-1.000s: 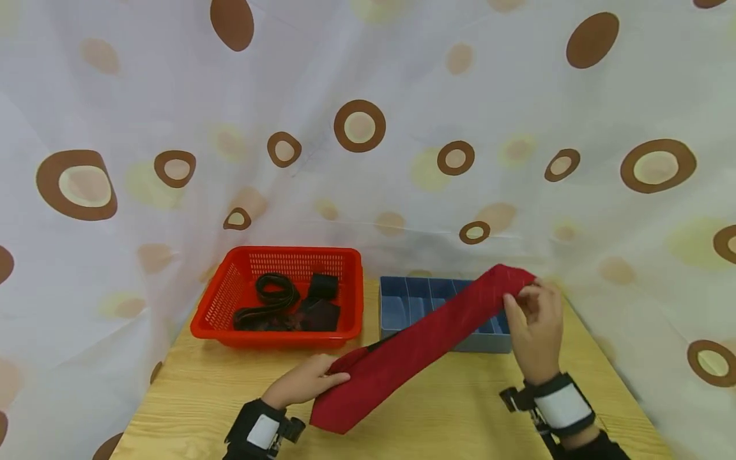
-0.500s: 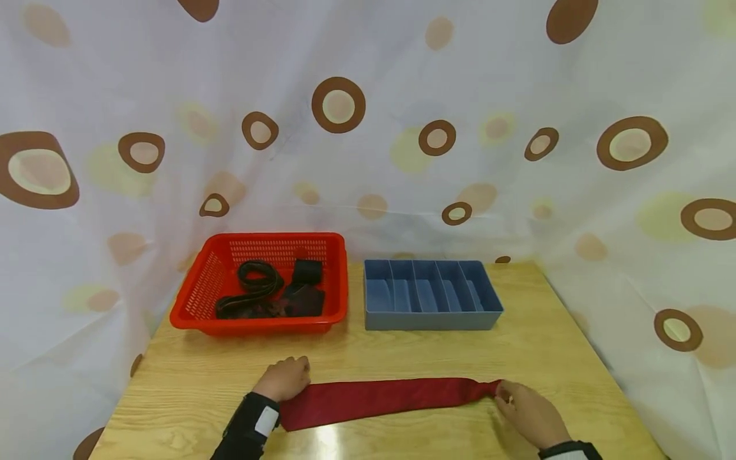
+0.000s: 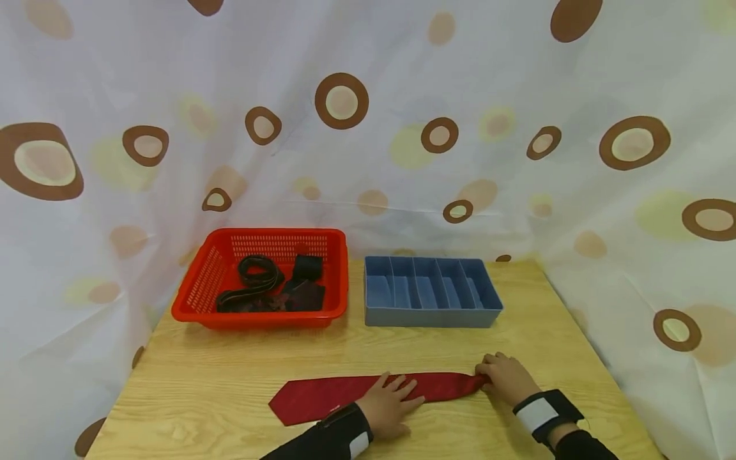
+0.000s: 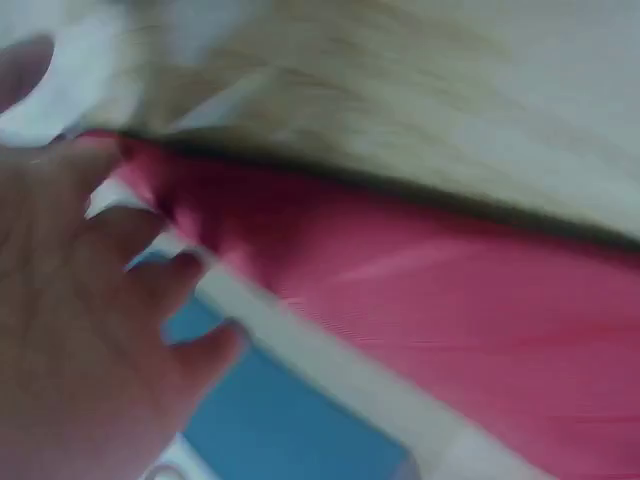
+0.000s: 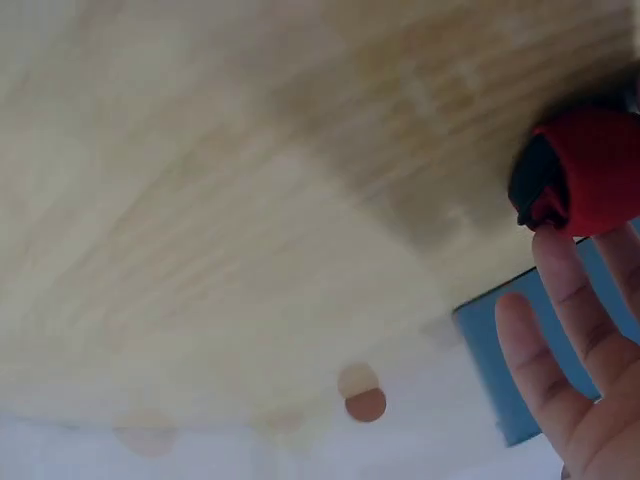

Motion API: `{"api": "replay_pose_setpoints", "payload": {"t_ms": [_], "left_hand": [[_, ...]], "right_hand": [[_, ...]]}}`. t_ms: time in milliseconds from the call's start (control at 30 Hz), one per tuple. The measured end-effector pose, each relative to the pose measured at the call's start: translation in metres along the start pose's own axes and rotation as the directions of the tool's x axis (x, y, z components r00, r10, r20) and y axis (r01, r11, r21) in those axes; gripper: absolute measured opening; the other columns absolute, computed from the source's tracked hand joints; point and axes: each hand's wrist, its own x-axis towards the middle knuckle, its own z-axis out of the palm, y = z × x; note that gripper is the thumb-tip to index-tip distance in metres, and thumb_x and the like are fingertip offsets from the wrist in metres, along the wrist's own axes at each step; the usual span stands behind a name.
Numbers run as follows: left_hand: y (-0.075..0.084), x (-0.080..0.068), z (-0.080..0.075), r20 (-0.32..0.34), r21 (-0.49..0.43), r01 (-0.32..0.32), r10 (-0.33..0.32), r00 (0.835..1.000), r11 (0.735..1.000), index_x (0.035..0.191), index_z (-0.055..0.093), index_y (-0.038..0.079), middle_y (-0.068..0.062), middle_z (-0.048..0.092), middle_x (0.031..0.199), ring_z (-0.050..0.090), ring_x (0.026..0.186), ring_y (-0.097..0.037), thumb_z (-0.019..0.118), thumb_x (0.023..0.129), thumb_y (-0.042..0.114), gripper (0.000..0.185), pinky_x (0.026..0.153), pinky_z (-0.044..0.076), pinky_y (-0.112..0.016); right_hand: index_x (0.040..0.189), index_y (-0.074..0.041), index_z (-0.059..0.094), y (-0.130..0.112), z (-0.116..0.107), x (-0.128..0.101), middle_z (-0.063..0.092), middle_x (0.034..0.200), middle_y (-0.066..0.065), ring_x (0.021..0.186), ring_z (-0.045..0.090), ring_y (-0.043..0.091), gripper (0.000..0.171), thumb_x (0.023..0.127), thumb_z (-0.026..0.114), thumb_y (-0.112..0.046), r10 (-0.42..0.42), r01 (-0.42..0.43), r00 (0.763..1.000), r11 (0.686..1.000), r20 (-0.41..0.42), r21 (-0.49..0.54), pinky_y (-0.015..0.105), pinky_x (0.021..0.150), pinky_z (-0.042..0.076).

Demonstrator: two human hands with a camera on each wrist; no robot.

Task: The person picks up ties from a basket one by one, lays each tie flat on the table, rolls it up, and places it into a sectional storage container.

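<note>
A red necktie (image 3: 322, 395) lies lengthwise on the wooden table, its pointed wide end to the left. Across its middle rests my left hand (image 3: 388, 409), fingers spread and straight. At the tie's right end my right hand (image 3: 507, 378) pinches the gathered fabric. The left wrist view gives a blurred look at the red fabric (image 4: 400, 290) running away from the left hand (image 4: 90, 300). In the right wrist view, the rolled end of the tie (image 5: 600, 165) shows a dark inner side, with fingers (image 5: 570, 290) against it; the thumb is hidden there.
Behind the tie on the left is a red basket (image 3: 259, 319) holding a coiled dark belt (image 3: 259, 275) and other dark rolled items (image 3: 307, 268). To its right stands a blue-grey tray (image 3: 431, 318) with several compartments. A patterned curtain (image 3: 391, 191) closes off the back.
The tie came down from the air onto the table and lies flat. My left hand left its wide end and slid right to its middle; my right hand stayed at the other end.
</note>
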Motion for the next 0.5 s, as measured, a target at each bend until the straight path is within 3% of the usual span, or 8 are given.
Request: {"api": "replay_pose_setpoints", "payload": {"t_ms": [133,333,433,500], "left_hand": [[-0.015,-0.002,0.005,0.053,0.049,0.036,-0.038,0.998,0.998,0.148,0.021,0.037,0.012,0.019,0.157,0.019,0.145,-0.011,0.049,0.092,0.05,0.064,0.114,0.026,-0.037],[-0.041,-0.018,0.002,-0.003,0.11,0.061,-0.061,0.998,0.992,0.148,0.027,0.032,0.011,0.025,0.155,0.024,0.143,-0.011,0.044,0.095,0.047,0.058,0.112,0.03,-0.037],[-0.048,-0.025,0.0,-0.019,0.088,0.066,-0.064,0.998,0.994,0.148,0.028,0.033,0.008,0.025,0.155,0.025,0.143,-0.013,0.045,0.094,0.047,0.058,0.111,0.031,-0.04],[-0.051,-0.03,-0.002,-0.044,0.064,0.103,-0.101,0.994,0.993,0.146,0.032,0.032,0.003,0.028,0.155,0.029,0.142,-0.017,0.049,0.092,0.046,0.058,0.11,0.032,-0.043]], "right_hand": [[0.081,-0.022,0.071,0.017,-0.002,-0.004,0.063,0.079,-0.004,0.073,0.055,0.019,0.022,0.063,0.083,-0.022,0.072,-0.072,0.996,0.997,0.058,-0.001,0.04,0.059,0.045],[0.079,-0.02,0.071,0.056,-0.004,-0.018,0.063,0.077,-0.002,0.071,0.056,0.021,0.024,0.06,0.085,-0.016,0.183,-0.183,0.981,0.983,0.058,-0.012,0.042,0.058,0.044],[0.078,-0.02,0.07,0.068,-0.003,-0.024,0.062,0.076,-0.002,0.069,0.055,0.021,0.024,0.06,0.086,-0.018,0.208,-0.208,0.977,0.978,0.045,-0.004,0.04,0.056,0.043],[0.08,-0.019,0.068,0.071,-0.002,-0.026,0.062,0.078,0.0,0.071,0.056,0.023,0.028,0.059,0.086,-0.019,0.199,-0.199,0.98,0.98,0.02,-0.003,0.042,0.057,0.043]]}}
